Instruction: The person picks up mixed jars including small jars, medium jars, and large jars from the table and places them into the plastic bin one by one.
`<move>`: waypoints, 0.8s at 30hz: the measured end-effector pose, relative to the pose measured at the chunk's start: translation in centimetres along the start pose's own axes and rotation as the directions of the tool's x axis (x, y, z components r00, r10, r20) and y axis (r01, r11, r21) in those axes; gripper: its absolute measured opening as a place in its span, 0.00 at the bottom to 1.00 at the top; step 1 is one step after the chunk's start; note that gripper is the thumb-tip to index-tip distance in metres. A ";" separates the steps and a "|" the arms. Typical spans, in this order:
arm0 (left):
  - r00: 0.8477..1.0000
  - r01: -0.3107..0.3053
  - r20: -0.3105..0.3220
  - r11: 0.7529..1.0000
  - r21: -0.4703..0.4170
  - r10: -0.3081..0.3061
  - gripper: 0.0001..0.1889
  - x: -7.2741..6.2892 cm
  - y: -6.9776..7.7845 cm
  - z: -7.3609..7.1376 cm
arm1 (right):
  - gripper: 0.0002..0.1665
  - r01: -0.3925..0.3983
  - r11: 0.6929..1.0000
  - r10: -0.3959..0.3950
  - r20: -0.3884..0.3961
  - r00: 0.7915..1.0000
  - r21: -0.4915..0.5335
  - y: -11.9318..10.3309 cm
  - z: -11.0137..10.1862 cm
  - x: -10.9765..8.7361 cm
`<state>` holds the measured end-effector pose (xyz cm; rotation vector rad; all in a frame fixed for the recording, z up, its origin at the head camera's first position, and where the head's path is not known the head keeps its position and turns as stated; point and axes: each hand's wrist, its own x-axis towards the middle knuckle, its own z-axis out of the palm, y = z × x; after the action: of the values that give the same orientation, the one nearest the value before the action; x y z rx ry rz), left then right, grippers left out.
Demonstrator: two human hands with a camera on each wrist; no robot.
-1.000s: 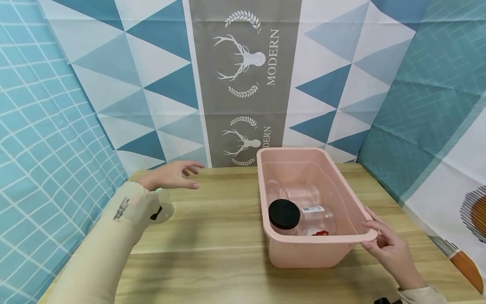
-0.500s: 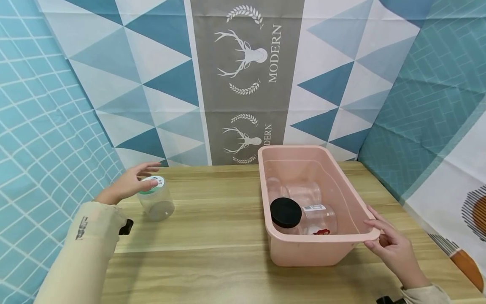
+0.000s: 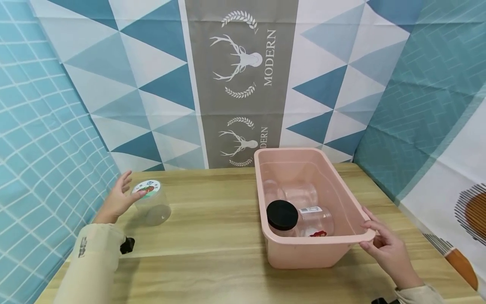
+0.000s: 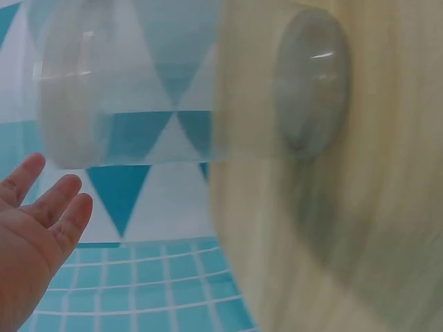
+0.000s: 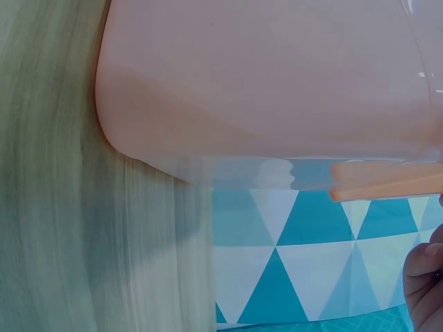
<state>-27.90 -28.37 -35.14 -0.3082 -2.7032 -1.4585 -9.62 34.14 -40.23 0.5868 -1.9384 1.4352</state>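
At the left of the head view stands a clear plastic jar [image 3: 155,211] with a white and green printed lid. My left hand [image 3: 114,202] is just left of it, fingers spread and thumb overlapping the lid's edge. The left wrist view shows that hand [image 4: 34,235] with loosely extended fingers beside the blurred jar [image 4: 149,124]. My right hand [image 3: 391,253] holds the near right corner of a pink plastic tub [image 3: 319,240], thumb under the rim. Inside the tub are a jar with a black lid [image 3: 282,215] and several clear jars, one lying on its side [image 3: 322,221].
Both the tub and the lone jar stand on a wood-grain table [image 3: 212,211]. Patterned cloth walls [image 3: 163,76] rise behind and on both sides of it. A black wrist mount [image 3: 127,245] sits at my left sleeve.
My left hand has moved left and back from above the table middle to the jar's left side, uncovering its lid. My right hand keeps its hold on the tub's rim.
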 end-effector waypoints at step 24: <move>0.975 0.186 -0.106 0.977 -0.104 -0.197 0.54 0.6 -4.5 4.4 | 0.20 0.015 0.996 -0.011 -0.045 0.999 0.087 0.2 0.6 -0.3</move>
<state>-29.20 -27.01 -41.12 0.0350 -2.6390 -1.6000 -9.71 33.66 -40.71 0.6005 -1.8417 1.5183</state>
